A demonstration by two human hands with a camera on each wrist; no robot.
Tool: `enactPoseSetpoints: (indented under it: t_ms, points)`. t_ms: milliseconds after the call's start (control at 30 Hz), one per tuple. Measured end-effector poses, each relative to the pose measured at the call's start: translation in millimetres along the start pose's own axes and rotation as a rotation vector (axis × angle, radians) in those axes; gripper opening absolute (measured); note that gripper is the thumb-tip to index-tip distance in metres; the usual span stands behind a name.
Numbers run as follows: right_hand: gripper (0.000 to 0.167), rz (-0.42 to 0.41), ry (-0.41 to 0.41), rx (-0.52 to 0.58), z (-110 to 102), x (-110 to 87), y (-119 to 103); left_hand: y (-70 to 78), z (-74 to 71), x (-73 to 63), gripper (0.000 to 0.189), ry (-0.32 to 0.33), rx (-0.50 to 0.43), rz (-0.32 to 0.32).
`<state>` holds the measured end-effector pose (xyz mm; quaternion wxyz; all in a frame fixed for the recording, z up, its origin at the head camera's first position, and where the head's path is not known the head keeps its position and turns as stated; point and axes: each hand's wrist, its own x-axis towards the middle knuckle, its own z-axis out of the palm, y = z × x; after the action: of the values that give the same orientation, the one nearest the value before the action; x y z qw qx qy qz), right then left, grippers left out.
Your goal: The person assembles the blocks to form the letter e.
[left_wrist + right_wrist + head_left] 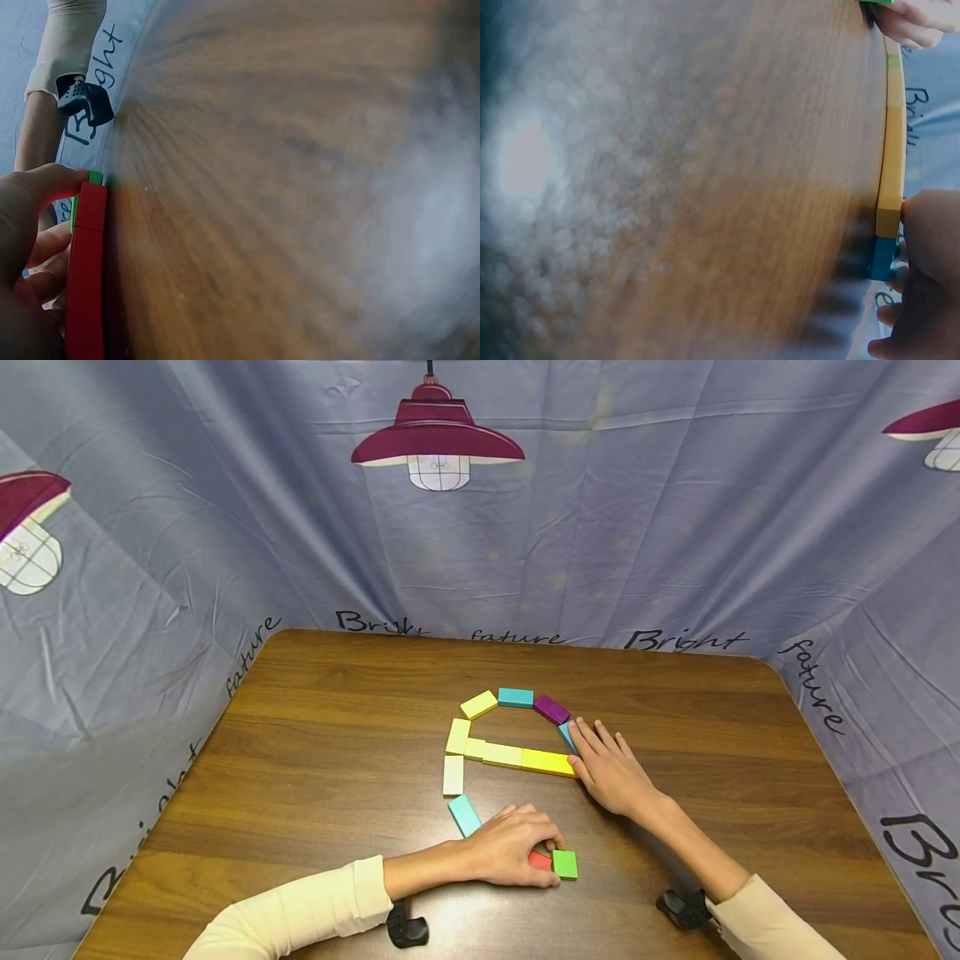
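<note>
In the head view, several coloured blocks form a loop with a tail on the wooden table. My left hand [510,850] arches over the tail, its thumb and index finger pinching the green block [566,865] at its left end. A red block [539,861] lies against the green one, partly under that hand; a long red face [85,285] fills the left wrist view's edge. Fingers extended, my right hand [615,772] rests at the loop's right side. It covers part of a blue block [567,737] and touches the end of a yellow block [547,762].
The loop continues through a purple block [552,709], a teal block [516,697] and pale yellow blocks [479,705]. A cream block [453,776] and a light-blue block [464,815] lead towards my left hand. Printed curtains [615,527] surround the table [315,735].
</note>
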<state>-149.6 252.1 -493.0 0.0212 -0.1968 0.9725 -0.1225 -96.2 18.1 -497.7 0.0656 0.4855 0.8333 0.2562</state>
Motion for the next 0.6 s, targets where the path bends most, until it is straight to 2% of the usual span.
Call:
enactPoseSetpoints:
  t_ms: [200, 367, 600]
  points:
    - [0.057, 0.001, 0.000, 0.001, -0.1, -0.3, 0.3, 1.5, -0.6, 1.3, 0.030, -0.011, 0.025, 0.003]
    - [0.057, 0.002, -0.001, 0.000, 0.3, -0.3, 0.5, -0.6, -5.2, 1.9, 0.032, -0.018, -0.013, -0.004]
    - [0.056, 0.015, -0.012, 0.022, -3.7, 0.0, 0.3, -18.6, -29.3, 1.2, 0.032, 0.069, -0.116, -0.063]
